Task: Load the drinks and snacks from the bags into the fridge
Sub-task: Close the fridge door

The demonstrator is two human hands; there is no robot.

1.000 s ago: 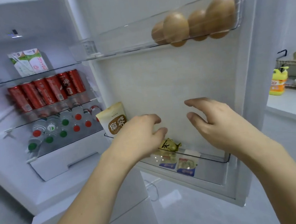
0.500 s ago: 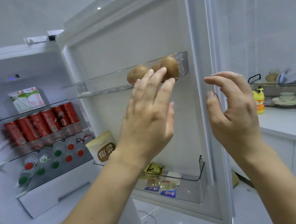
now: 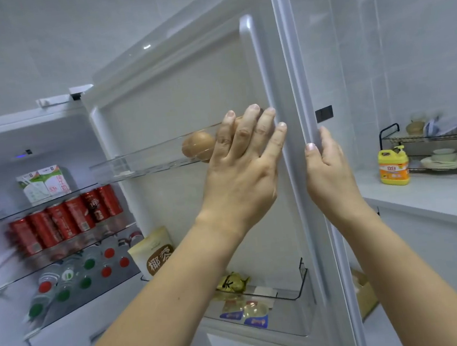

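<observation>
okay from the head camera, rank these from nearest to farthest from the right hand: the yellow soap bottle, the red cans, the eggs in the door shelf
1. eggs, just left of the right hand, behind the left hand.
2. yellow soap bottle, right, on the counter.
3. red cans, far left, on the fridge shelf.

Left hand [image 3: 245,168]: raised at frame centre, back shown, fingers straight and spread, forearm extended from lower left. Right hand [image 3: 327,168]: raised right of centre, fingers hidden, thumb upright, forearm extended from lower right.

"椰蓉" on the beige pouch [image 3: 153,255]; "立白" on the yellow detergent bottle [image 3: 393,168].
</observation>
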